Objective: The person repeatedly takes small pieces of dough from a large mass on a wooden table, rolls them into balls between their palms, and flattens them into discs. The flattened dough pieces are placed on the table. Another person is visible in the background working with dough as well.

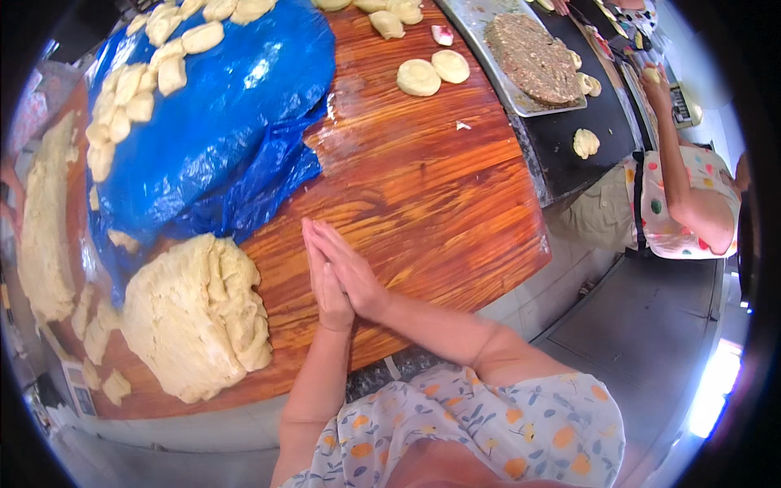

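Observation:
Both my hands are pressed together, palm to palm, above the near part of the wood-patterned table (421, 201). My left hand (329, 290) lies against my right hand (360, 274), fingers pointing away from me; no object shows between them. To their left sits a large folded mass of dough (189, 317). Beyond it, blue plastic sheeting (213, 110) covers a broad mound, with several small dough pieces (128, 85) along its far left edge. Two flat dough rounds (418, 77) lie farther up the table.
A long dough slab (49, 232) and dough scraps (116, 386) lie at the left. At the upper right, a metal tray (518, 107) holds a ground filling (534, 58) on a black counter (561, 174). A co-worker (689, 201) stands there, one hand holding a dough piece.

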Motion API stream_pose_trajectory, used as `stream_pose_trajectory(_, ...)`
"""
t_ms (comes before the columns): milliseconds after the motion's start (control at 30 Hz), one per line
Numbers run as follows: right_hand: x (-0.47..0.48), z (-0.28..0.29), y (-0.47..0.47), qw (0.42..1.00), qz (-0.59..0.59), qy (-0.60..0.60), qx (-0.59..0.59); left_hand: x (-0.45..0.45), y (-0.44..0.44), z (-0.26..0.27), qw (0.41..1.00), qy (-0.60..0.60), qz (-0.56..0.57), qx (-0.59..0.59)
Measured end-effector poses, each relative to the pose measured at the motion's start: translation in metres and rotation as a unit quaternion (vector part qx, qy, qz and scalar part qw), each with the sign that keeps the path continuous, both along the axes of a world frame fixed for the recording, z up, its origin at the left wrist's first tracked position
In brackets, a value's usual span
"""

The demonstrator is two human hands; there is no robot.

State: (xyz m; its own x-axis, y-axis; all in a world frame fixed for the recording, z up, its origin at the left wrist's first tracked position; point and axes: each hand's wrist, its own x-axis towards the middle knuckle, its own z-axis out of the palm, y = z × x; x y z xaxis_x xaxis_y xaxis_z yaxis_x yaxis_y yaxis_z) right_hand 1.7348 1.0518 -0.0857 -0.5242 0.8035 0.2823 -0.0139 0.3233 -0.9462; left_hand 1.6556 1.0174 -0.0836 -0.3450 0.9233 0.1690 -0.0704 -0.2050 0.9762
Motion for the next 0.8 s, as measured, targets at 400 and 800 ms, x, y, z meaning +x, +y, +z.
stream_pose_trajectory(400, 0.000, 0.001, 0.028, 0.999, -0.002, -0.049, 0.020, 0.003, -0.009, 0.010, 0.997, 0.022, 0.008, -0.070)
stream_pose_trajectory(800, 0.006, 0.006, 0.009, 0.998, -0.053, -0.011, -0.031, -0.027, -0.001, 0.015, 0.995, 0.001, -0.036, -0.090)
